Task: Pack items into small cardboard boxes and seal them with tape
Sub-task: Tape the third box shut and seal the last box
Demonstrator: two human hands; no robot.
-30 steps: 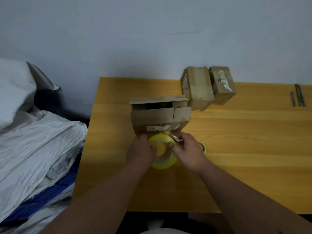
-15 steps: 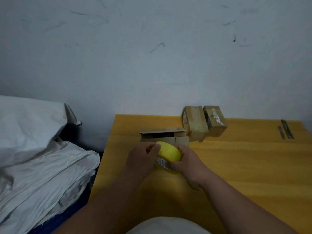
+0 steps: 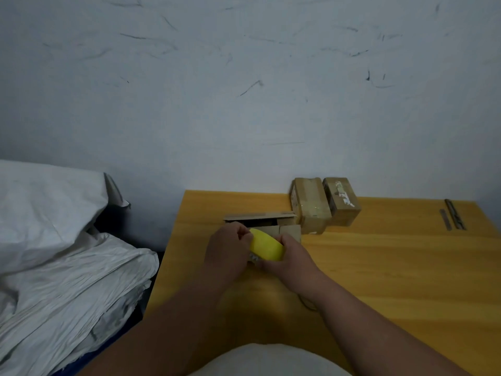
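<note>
Both hands hold the yellow tape roll (image 3: 267, 245) just above the bench (image 3: 393, 267). The left hand (image 3: 226, 252) pinches at the roll's near-left rim; the right hand (image 3: 291, 257) curls around its right side. The open box (image 3: 261, 222) sits directly beyond the hands, with two closed boxes (image 3: 325, 203) beyond the right hand. To do this step well, steady the roll with the right hand, lift the free end cleanly, and pull it straight. The tape end is not discernible. The box contents are hidden.
</note>
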